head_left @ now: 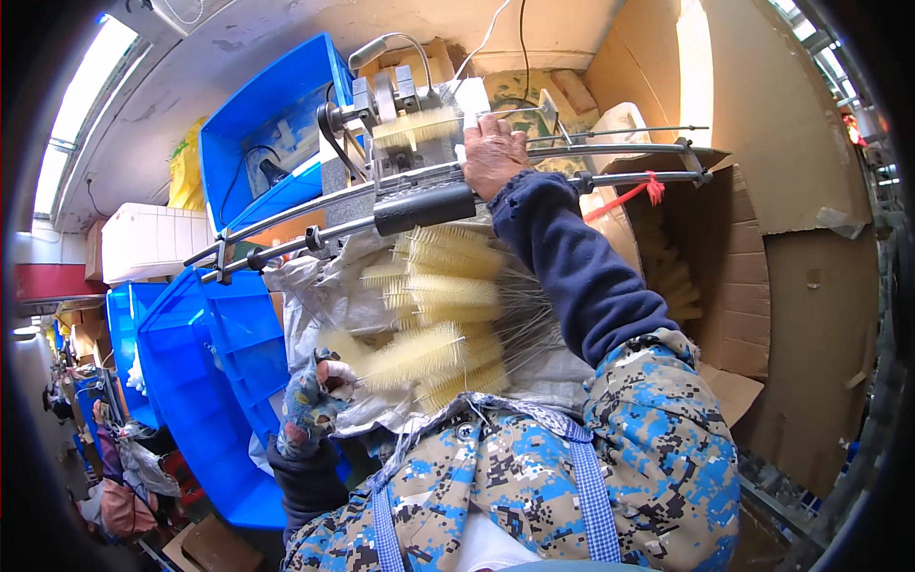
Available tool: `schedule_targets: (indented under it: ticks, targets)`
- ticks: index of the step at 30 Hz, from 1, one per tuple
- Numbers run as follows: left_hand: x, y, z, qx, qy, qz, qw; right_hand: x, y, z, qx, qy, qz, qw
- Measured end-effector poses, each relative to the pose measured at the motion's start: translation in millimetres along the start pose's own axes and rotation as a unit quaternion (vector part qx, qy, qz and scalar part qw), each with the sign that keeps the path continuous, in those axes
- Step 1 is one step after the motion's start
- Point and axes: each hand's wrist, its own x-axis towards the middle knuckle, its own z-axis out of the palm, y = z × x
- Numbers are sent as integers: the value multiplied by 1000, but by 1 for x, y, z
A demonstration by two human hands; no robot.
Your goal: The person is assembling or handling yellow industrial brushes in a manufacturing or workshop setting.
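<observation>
My right hand (494, 154) is bare and reaches over the machine's rail, fingers curled down at the right end of a pale yellow bristle brush (416, 127). That brush lies across the machine (386, 176); what my fingertips grip is hidden. On my lap, a pile of similar brushes (453, 297) rests on a white woven sack (329, 276), their thin wire stems (524, 315) pointing right. My left hand (315, 396), in a stained glove with bare fingertips, is curled beside the left end of the topmost brush (415, 357). Whether it grips that brush is unclear.
Long metal rods (315, 234) cross in front of me, with a black cylinder (424, 208) at their middle. Blue bins (224, 362) stand at left, another blue bin (276, 124) behind. At right, an open cardboard box (734, 276) holds more brushes; a red tie (653, 188) hangs on a rod.
</observation>
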Motion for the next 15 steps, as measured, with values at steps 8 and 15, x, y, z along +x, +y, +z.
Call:
schedule_targets:
  ticks: [8,15]
  targets:
    - [-5,2,-2,9,17,32,999,11,-48,9,24,-38,-10,999]
    - [0,5,4,-34,20,26,999,17,-70,8,38,-54,-36,997]
